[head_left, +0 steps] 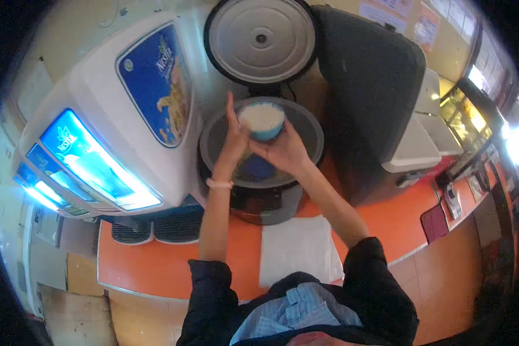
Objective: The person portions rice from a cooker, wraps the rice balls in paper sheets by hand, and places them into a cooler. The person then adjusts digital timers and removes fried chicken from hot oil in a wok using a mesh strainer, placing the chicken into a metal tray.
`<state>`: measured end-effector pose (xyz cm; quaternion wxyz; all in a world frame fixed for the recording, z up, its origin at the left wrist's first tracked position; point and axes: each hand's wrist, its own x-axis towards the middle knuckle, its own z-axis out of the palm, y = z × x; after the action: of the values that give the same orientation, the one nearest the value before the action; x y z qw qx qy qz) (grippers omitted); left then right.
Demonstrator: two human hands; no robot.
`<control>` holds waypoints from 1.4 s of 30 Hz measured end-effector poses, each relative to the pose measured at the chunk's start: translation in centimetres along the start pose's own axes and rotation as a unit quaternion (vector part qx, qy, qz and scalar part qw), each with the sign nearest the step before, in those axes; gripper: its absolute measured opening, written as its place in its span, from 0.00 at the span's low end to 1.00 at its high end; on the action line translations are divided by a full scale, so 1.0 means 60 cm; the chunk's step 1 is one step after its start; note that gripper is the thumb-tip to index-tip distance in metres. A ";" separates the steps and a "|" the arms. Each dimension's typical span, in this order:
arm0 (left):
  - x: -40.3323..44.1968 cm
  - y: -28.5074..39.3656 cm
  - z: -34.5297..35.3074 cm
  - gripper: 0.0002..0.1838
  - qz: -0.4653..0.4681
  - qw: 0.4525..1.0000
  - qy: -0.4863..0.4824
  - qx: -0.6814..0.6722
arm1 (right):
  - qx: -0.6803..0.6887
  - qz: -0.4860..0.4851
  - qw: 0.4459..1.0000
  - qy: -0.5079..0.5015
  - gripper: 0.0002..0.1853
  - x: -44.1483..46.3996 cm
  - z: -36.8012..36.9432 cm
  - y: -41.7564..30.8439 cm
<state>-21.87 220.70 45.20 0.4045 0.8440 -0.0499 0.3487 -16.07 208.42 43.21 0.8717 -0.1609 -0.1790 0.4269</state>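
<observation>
A blue bowl (265, 134) filled with white rice (262, 117) is held over the open round cooker (311, 135). My right hand (285, 151) grips the bowl from its lower right side. On the other side, my left hand (234, 141) is against the bowl's left edge with a finger pointing up; a pink band circles that wrist. Behind the bowl, the cooker's round metal lid (245, 43) stands raised. Something blue (260, 167) shows inside the cooker below my hands, its shape unclear.
A white drink dispenser (92, 95) with lit panels stands left, its black drip trays (179, 230) below. To the right is a large dark container (360, 86). White sheets (297, 251) lie on the orange counter (150, 265); a dark red item (434, 224) sits farther right.
</observation>
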 end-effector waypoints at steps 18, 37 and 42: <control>-0.061 -0.048 -0.024 0.31 0.135 0.931 0.098 0.324 | -0.123 -0.042 0.942 0.309 0.28 -0.490 -0.243 0.154; -0.642 -0.020 0.163 0.30 0.035 0.885 -0.455 0.091 | -0.773 -0.168 0.566 0.233 0.39 -0.486 -0.340 0.148; -0.627 -0.003 0.220 0.32 0.077 0.857 -0.507 0.052 | -0.829 -0.121 0.337 0.429 0.39 -0.580 -0.389 0.084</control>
<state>-42.88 203.92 15.76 0.2505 0.9172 -0.2949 -0.0949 -28.90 180.49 14.32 0.2887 -0.9386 -0.0595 -0.1795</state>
